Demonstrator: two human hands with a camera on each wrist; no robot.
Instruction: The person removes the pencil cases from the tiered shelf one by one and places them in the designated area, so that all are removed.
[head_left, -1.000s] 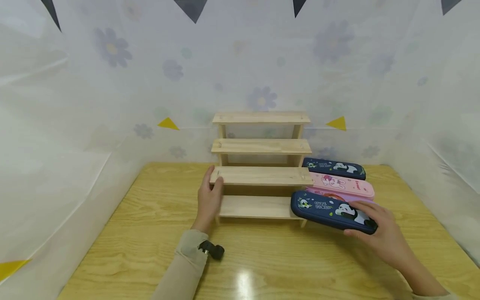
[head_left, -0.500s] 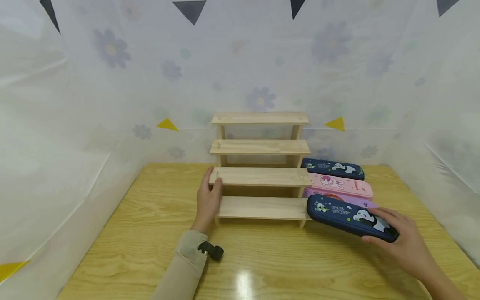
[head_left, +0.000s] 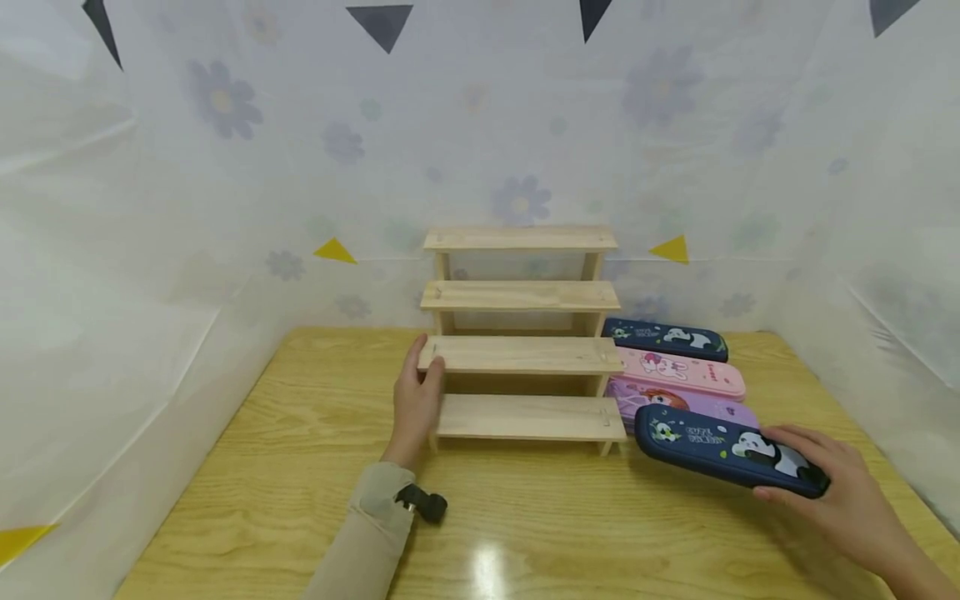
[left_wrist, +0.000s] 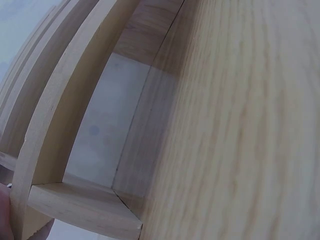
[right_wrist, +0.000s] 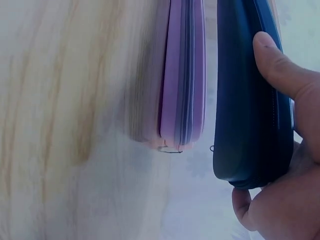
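A navy panda pencil case (head_left: 723, 450) is pinched at its right end by my right hand (head_left: 847, 500). It is held above the table, a little in front of a purple pencil case (head_left: 720, 407). In the right wrist view, my thumb presses one side of the navy case (right_wrist: 245, 95), apart from the purple case (right_wrist: 197, 75). My left hand (head_left: 416, 408) grips the left end of the second-lowest board of a four-step wooden shelf (head_left: 525, 354). Only a sliver of that hand (left_wrist: 5, 215) appears in the left wrist view.
Behind the purple case lie a pink rabbit pencil case (head_left: 697, 373) and another navy panda case (head_left: 667, 337), right of the shelf. The wooden table (head_left: 300, 500) is enclosed by white flower-patterned sheets (head_left: 480, 125).
My right hand has carried the navy case rightward and slightly nearer me, away from the shelf's lowest board. More of the purple case now shows. The left hand keeps its grip.
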